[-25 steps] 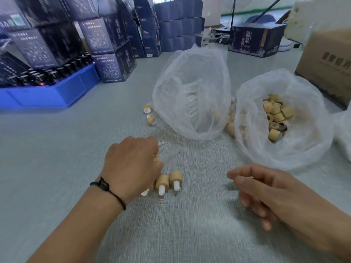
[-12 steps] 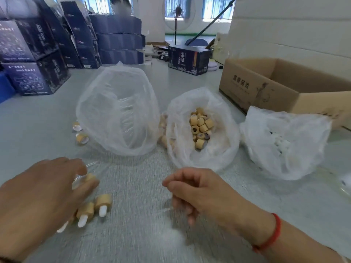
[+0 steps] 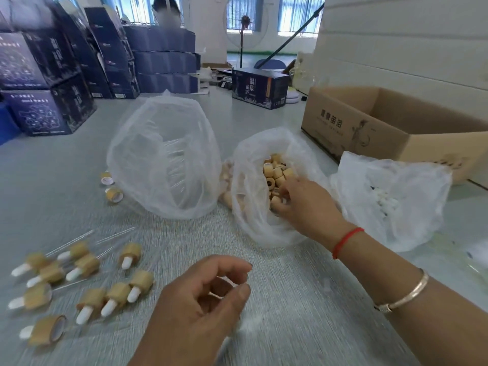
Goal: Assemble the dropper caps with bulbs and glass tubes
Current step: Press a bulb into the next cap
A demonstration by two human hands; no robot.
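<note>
The loose caps [image 3: 276, 174] lie heaped in the middle bag [image 3: 253, 207], and the right hand [image 3: 303, 204] has now reached into that bag, its fingers [image 3: 281, 199] down among them; half a second ago it hovered empty over the surface [image 3: 290, 299], short of the bag. Whether its grip has closed on a cap I cannot tell, since the fingertips are buried in the pile. This likely opens a new round: fetching the next cap. Left of the middle bag stands the bag of glass tubes [image 3: 163, 159]; right of it, the bag of white bulbs [image 3: 390, 202]. Nearer and left of the middle bag, finished droppers [image 3: 87, 281] lie in a cluster. The left hand [image 3: 200, 307] has left them and hangs loosely curled, holding nothing.
</note>
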